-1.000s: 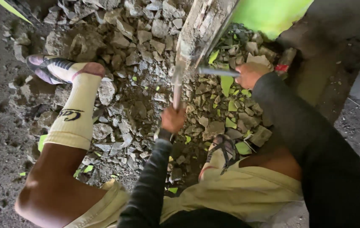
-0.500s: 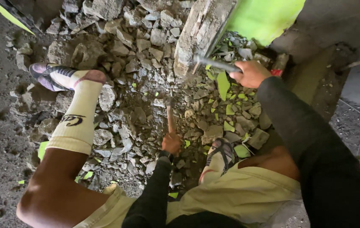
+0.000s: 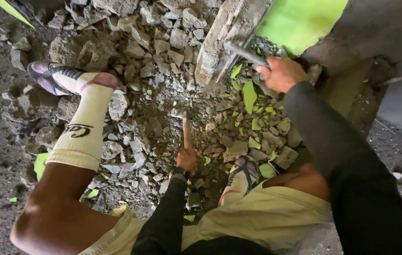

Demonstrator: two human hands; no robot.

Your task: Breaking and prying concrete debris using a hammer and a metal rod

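Rubble [image 3: 154,94] covers the ground between a seated person's two spread legs, grey chunks of broken concrete mixed with many small lime-green flakes. One left hand [image 3: 187,158] is clamped around the wooden handle of a hammer [image 3: 183,120], whose metal head rests low among the stones. One right hand [image 3: 283,73] is closed around a chisel [image 3: 243,53], a dark metal bar angled up with its tip against the foot of a rough concrete pillar [image 3: 229,33]. Both arms wear black sleeves. One leg stretches left in a cream sock [image 3: 85,130] marked with a dark curved logo, ending in a sandal [image 3: 50,78]; the other foot, also in a sandal [image 3: 246,167], tucks in just beside the hammer hand. Pale yellow shorts [image 3: 262,219] fill the foreground. The floor is bare, pitted grey concrete. One wall panel [image 3: 300,21] behind the pillar is painted bright lime green, the same colour as the flakes.
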